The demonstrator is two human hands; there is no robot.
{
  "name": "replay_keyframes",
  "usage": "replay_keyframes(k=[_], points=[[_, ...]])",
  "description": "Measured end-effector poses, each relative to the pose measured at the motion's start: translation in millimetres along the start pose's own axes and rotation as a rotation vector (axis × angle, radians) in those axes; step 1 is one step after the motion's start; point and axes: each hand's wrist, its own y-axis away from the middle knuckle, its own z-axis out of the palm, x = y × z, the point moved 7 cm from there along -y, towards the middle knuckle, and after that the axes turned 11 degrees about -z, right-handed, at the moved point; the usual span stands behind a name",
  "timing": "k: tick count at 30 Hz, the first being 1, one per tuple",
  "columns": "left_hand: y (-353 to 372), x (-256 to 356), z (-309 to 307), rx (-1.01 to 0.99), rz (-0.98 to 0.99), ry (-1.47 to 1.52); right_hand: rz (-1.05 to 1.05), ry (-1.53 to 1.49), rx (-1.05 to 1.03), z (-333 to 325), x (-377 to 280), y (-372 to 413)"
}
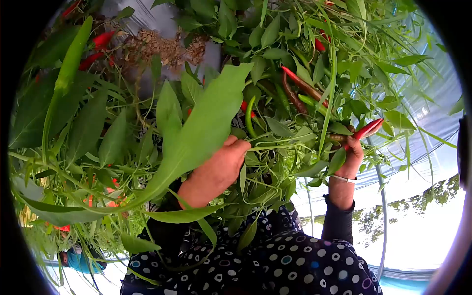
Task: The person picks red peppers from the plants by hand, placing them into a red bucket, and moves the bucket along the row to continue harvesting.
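My left hand [214, 172] is closed near the middle, its thumb and finger pinched on a thin green stem [265, 147] of a chili plant. A broad leaf [206, 123] close to the camera covers part of that hand. Further right, my right hand [350, 160] is closed around chili peppers, and a red one [368, 129] sticks out past the fingers. Leaves hide some of its grip. Just above, a dark red chili pepper [305, 86] and a brownish one [293, 96] hang among the leaves. A green chili pepper [250, 117] curves down beside my left hand.
Dense chili foliage [280, 37] surrounds both hands. More red peppers [102, 40] hang at the upper left, near dry soil debris [157, 46] on plastic sheeting. Thin metal poles [383, 211] rise at the right. A person in teal [83, 259] appears at the lower left.
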Motion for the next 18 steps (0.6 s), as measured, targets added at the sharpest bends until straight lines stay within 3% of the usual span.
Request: replay_keyframes(k=[3,8,9,10,11,14,16,17,18], points=[[0,3,0,-0.013,0.03,0.034,0.074,-0.004,-0.099,-14,-12,5],[4,-6,6,-0.08,-0.004,-0.024,-0.107,0.038,0.006,-61,-45,3],[4,-18,11,-0.073,-0.057,-0.056,-0.111,-0.206,-0.241,-64,-74,-7],[6,-25,15,-0.071,-0.064,-0.057,-0.4,0.032,0.393,-118,-120,-12],[7,-31,20,-0.088,-0.088,-0.076,-0.365,0.132,0.416,-127,-147,-9],[1,-31,25,-0.078,-0.067,-0.132,-0.431,0.319,0.103,-56,-167,7],[-6,-32,32,-0.186,-0.13,-0.244,-0.354,0.274,-0.508,28,-125,4],[-7,-31,29,-0.163,-0.119,-0.124,-0.242,0.46,-0.421,85,-85,15],[-9,-32,27,-0.158,-0.108,-0.127,-0.084,0.654,-0.551,106,-47,16]])
